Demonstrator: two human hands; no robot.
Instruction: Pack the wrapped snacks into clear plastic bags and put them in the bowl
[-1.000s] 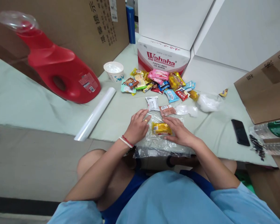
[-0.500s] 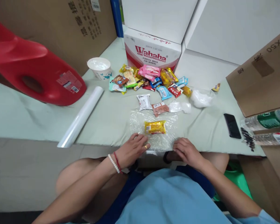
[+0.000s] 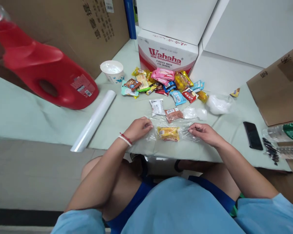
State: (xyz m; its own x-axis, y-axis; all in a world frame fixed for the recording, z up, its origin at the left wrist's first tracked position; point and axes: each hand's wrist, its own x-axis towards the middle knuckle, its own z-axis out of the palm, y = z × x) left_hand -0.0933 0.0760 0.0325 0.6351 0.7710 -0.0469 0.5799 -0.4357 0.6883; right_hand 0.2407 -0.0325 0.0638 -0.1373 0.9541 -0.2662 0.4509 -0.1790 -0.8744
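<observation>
A yellow snack packet [image 3: 168, 133] lies near the table's front edge with clear plastic wrap [image 3: 151, 135] folded over it. My left hand [image 3: 139, 127] pinches the wrap on the packet's left side. On the other side my right hand [image 3: 204, 132] has its fingers closed on the wrap as well. Just behind the packet are a silver-white packet [image 3: 157, 107], a brown packet [image 3: 174, 114] and a crumpled white wrapped bundle [image 3: 194, 113].
Farther back, a heap of colourful snack packets [image 3: 163, 74] leans by a Wahaha box [image 3: 168, 53]. A white roll [image 3: 94, 121], paper cup [image 3: 112, 71] and red jug [image 3: 70, 85] stand or lie left. A phone [image 3: 252, 135] and plastic bottles [image 3: 291, 131] lie right.
Both hands have come up from the table's front edge to either side of the yellow packet. They have taken hold of the wrap, whose near part now covers the packet. The view has shifted slightly.
</observation>
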